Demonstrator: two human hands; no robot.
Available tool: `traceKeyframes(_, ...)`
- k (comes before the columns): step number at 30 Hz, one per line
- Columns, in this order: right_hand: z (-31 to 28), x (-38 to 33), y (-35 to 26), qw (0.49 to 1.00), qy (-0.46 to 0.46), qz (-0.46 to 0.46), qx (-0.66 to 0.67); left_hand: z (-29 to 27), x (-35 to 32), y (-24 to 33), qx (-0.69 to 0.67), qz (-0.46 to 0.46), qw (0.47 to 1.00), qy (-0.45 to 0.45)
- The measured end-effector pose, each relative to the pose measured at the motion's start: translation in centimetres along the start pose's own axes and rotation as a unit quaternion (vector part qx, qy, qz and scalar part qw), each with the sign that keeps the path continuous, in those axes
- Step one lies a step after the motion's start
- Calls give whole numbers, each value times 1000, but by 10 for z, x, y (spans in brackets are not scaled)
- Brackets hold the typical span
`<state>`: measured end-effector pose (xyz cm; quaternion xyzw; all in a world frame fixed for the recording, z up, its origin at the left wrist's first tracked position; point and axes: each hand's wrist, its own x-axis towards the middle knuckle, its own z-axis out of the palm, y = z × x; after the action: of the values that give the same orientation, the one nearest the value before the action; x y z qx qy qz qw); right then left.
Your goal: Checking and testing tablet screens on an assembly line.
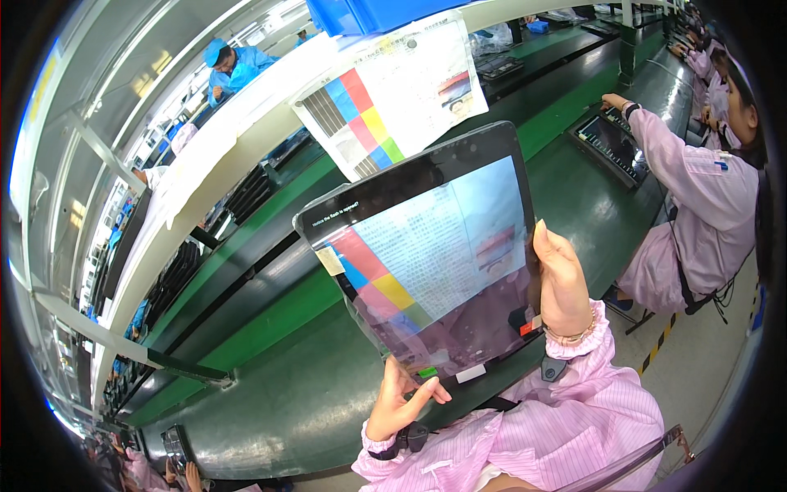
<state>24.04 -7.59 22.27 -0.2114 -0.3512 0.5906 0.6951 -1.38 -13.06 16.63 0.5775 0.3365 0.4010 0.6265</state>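
A large black tablet [459,328] is held up and tilted in front of me. Its screen shows a live picture of the color test chart [426,74] that hangs just beyond it. My right hand [563,279] grips the tablet's right edge, thumb up along the frame and fingers hidden behind. At the lower left edge my left hand [399,403] holds the bottom corner, with some fingers extending over the front near a green on-screen button [429,372]. Clear film hangs loose along the left side, where a small yellowish tab [330,260] sticks on.
Below runs a long green work line [287,410]. A white shelf [205,164] carries a blue bin [385,12]. At right, a co-worker in pink [697,180] handles another tablet [611,143]. More people work farther off, one in blue [234,70]. Another device [175,445] lies lower left.
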Motion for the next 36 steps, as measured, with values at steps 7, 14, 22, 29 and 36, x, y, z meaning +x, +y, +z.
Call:
traceKeyframes(7, -1, 0, -2, 1000, 2, 1, -24, 1, 2, 1, 0, -28, 999, 33)
traceKeyframes(14, -3, 1, 0, 1000, 0, -3, -11, 2, 2, 0, -12, 4, 1000, 3)
traceKeyframes(22, -3, 1, 0, 1000, -2, 6, -7, 1, 2, 0, 6, -25, 999, 35)
traceKeyframes(29, -3, 2, 1, 1000, -15, 7, 15, 1, 1, -1, -9, -2, 1000, 13)
traceKeyframes(36, -2, 1, 1, 1000, 0, -7, -5, 1, 0, 0, 1, 0, 1000, 9)
